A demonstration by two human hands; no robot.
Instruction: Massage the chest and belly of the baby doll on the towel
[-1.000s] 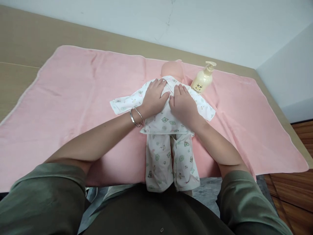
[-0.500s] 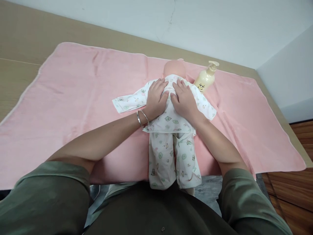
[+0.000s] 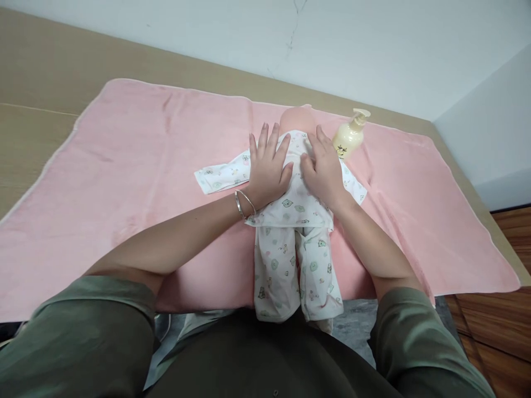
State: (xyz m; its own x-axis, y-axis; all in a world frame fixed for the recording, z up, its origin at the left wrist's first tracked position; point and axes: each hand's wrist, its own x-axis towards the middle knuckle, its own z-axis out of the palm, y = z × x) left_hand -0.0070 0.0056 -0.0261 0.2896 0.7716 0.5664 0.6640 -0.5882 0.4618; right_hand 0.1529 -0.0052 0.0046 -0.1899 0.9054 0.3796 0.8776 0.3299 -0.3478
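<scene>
Nearest you, the doll's printed cloth trousers (image 3: 276, 271) reach past the near edge of the plush pink blanket (image 3: 124, 155). The doll (image 3: 296, 213) lies beneath your palms: left hand (image 3: 269, 168) fanned wide, right hand (image 3: 324, 168) loosely spread, thumb apart. Beyond sit its smooth, round head (image 3: 297, 118) and, toward the far edge, a glossy pump bottle (image 3: 349, 137).

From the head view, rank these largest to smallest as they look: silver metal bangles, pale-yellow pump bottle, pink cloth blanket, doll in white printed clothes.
1. Pink cloth blanket
2. Doll in white printed clothes
3. Pale-yellow pump bottle
4. Silver metal bangles
</scene>
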